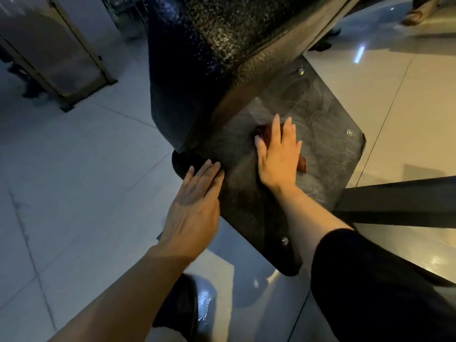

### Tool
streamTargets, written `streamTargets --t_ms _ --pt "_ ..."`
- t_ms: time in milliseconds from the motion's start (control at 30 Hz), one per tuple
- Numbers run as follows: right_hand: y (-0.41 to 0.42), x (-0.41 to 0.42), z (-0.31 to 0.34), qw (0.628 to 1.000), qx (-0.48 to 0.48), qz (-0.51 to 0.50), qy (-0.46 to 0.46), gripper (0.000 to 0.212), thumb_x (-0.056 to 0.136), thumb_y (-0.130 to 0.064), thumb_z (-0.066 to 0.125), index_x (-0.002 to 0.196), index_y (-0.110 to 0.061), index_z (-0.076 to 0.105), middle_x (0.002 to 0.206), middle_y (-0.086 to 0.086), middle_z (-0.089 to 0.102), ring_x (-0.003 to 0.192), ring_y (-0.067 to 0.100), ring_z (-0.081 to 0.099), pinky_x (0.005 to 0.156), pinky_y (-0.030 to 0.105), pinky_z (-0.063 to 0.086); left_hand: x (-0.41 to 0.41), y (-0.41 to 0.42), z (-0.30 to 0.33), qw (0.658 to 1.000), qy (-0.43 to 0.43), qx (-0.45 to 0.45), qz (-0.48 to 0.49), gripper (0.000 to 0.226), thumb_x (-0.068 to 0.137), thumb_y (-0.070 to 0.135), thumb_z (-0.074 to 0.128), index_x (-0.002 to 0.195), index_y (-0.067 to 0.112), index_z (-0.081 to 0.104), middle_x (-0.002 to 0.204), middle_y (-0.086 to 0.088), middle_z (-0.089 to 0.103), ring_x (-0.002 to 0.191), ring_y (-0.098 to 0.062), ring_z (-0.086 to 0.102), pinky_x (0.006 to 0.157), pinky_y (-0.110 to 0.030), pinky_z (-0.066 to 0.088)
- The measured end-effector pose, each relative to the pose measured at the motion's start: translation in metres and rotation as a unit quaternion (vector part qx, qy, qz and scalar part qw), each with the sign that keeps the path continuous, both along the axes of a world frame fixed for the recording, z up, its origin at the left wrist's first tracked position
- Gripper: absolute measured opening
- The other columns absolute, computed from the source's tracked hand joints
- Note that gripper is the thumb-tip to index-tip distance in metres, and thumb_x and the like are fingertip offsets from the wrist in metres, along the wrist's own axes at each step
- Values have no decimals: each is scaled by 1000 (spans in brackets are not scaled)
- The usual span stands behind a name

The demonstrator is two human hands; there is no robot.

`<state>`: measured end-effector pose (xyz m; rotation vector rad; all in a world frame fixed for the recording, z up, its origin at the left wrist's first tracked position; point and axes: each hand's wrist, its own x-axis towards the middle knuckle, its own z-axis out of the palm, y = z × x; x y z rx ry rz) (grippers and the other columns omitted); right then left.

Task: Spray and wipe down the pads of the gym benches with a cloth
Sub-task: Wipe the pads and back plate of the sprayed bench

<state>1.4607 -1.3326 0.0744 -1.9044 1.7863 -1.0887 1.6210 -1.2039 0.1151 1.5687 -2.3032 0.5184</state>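
Red cloth [265, 133] lay under my right hand [277, 154], fingers flat, pressing it onto the black pad [320, 134]. My left hand [195, 206] rested flat on the pad's edge, grasping nothing.

Dim overall, cool blue on the floor tiles [74, 169] left of the left hand [195, 206], warm yellow right of the right hand [278, 154]. Small glare streaks on the tiles far beyond the fingertips, top right. Speckled shine on the bench pad [209, 45] above the fingers. Soft focus, strong wide-angle bending at the edges.
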Motion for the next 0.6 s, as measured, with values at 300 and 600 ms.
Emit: streamTargets --t_ms 300,600 --pt "64 50 16 994 -67 80 -39 64 98 -45 19 154 -14 20 161 17 11 149 32 6 120 47 6 -4 5 4 999 18 3 48 56 89 26 39 137 -2 47 143 -21 48 139 -30 35 116 -49 23" --pt "-13 -26 -3 996 61 -45 -48 57 105 -40 30 156 -27 10 163 12 0 149 38 0 118 57 8 -9 6 2 997 19 4 71 62 82 17 55 140 -3 45 146 -20 44 141 -27 29 117 -49 17"
